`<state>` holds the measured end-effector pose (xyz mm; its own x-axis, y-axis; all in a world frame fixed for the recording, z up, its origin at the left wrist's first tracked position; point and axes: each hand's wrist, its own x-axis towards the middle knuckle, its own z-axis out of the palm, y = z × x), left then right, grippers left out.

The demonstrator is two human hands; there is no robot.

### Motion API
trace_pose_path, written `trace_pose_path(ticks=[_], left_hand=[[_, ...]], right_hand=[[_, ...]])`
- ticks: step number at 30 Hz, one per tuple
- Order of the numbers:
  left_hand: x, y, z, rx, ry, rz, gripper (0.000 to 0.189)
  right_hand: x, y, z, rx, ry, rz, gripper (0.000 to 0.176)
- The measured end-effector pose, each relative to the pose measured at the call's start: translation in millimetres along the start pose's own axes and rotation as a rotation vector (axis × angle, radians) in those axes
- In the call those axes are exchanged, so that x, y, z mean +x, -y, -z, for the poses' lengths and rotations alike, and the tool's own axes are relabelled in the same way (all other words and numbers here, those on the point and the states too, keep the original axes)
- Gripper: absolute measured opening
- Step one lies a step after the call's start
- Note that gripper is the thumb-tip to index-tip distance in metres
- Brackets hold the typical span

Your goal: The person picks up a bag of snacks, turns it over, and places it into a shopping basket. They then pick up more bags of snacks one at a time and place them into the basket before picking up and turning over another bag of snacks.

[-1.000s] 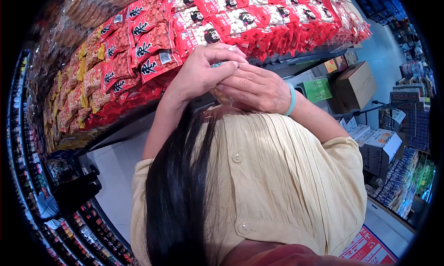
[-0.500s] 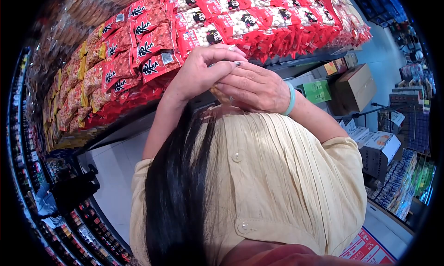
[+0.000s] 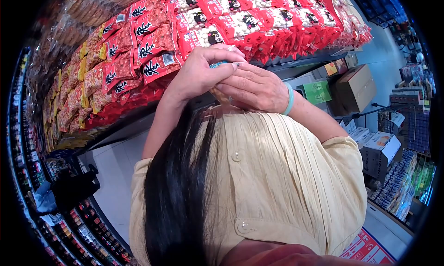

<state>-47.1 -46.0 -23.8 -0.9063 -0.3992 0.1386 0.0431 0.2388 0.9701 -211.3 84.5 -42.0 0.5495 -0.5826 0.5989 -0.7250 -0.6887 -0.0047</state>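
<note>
My left hand [image 3: 201, 76] and my right hand [image 3: 259, 88] meet in front of my chest. The left one is curled, its thumb lying on the right hand's fingertips. Those right fingers are pressed together and bent inward, and a pale green bracelet [image 3: 290, 98] circles that wrist. Between and below the hands shows a small tan thing [image 3: 221, 97], mostly hidden; I cannot make out what it is. A bit of blue [image 3: 218, 64] peeks out between the left thumb and forefinger. Just beyond are red-and-white snack bags [image 3: 240, 28].
Red bags with black writing [image 3: 152, 46] are heaped at the left front. A cardboard box [image 3: 356, 88] and a green box [image 3: 317, 91] stand at the right. Stocked shelves [image 3: 88, 229] line the lower left, and a dark object [image 3: 74, 189] is near them.
The bit of blue now shows between my left thumb and forefinger. Both hands have otherwise hardly moved. At the lower left, the pale blue shape beside the dark object has shifted slightly.
</note>
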Motion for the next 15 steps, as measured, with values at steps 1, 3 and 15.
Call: trace_pose_path(ticks=[1,3,15], left_hand=[[0.2,0.5,0.2,0.001,0.001,0.007,0.025],[0.4,1.0,0.3,0.006,0.000,0.002,0.025],[-0.4,4.4,0.1,-0.039,-0.021,0.007,0.035]], right_hand=[[-0.4,-0.4,-0.4,-0.001,0.001,0.000,0.041],[-0.7,-1.0,-1.2,-0.001,0.003,0.000,0.041],[0.6,-0.4,-0.1,-0.008,-0.002,-0.009,0.042]])
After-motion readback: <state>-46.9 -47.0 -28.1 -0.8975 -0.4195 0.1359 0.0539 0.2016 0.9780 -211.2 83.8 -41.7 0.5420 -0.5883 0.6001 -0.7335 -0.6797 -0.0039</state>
